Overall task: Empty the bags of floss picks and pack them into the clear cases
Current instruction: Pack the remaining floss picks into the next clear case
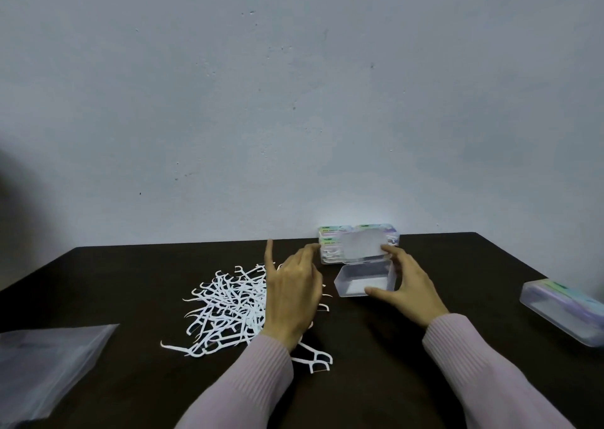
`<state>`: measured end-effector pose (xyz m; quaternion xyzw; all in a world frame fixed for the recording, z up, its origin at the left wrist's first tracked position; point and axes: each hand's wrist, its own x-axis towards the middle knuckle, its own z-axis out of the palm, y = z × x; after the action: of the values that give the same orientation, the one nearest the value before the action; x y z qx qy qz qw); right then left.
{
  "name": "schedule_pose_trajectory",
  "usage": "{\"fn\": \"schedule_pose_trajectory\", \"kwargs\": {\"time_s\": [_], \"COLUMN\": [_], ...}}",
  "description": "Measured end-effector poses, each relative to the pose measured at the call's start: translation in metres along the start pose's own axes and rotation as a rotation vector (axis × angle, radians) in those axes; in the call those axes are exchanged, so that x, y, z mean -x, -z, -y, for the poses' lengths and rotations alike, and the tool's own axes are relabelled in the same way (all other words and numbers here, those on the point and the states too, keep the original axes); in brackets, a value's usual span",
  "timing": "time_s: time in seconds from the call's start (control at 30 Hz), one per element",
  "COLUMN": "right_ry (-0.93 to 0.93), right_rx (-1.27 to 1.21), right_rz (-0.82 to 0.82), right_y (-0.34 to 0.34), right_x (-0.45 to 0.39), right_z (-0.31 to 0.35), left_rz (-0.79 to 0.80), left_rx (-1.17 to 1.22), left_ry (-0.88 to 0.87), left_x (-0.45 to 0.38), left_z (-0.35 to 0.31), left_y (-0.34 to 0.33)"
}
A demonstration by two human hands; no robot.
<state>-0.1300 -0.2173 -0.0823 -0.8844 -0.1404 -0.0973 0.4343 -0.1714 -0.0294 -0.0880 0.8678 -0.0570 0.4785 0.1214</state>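
A heap of white floss picks (228, 301) lies spread on the dark table (130, 265), left of centre. An open clear case (366, 280) stands just right of it, lid up and nothing visible inside. My right hand (405, 285) grips the case, thumb on its front corner and fingers at the lid's right edge. My left hand (294, 291) hovers over the right side of the heap, fingers relaxed and spread, one fingertip near the lid's left edge. It holds nothing.
Stacked labelled cases holding picks (330, 245) stand against the wall behind the open case. Another clear case (565, 311) lies at the table's right edge. A flat clear plastic bag (49, 360) lies at the front left.
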Motion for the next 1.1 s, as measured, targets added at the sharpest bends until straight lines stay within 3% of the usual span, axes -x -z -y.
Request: {"fn": "schedule_pose_trajectory", "kwargs": {"time_s": [0.23, 0.4, 0.67, 0.87, 1.0, 1.1], "right_ry": [-0.144, -0.145, 0.132, 0.342, 0.357, 0.349], "right_rx": [0.042, 0.096, 0.144, 0.155, 0.178, 0.247], "right_rz": [0.142, 0.117, 0.032, 0.245, 0.380, 0.462], "right_y": [-0.005, -0.005, -0.016, -0.035, -0.043, -0.050], "right_x": [0.001, 0.008, 0.026, 0.041, 0.040, 0.037], "right_z": [-0.007, -0.004, 0.012, 0.034, 0.043, 0.051], "left_rz": [0.049, 0.091, 0.235, 0.419, 0.648, 0.700], "left_rx": [0.023, 0.027, 0.197, 0.238, 0.211, 0.279], "left_ry": [0.067, 0.071, 0.134, 0.181, 0.225, 0.253], "left_x": [0.001, 0.004, 0.020, 0.035, 0.045, 0.048], "left_z": [0.007, 0.015, 0.051, 0.094, 0.119, 0.127], "left_y": [0.004, 0.012, 0.033, 0.066, 0.086, 0.094]}}
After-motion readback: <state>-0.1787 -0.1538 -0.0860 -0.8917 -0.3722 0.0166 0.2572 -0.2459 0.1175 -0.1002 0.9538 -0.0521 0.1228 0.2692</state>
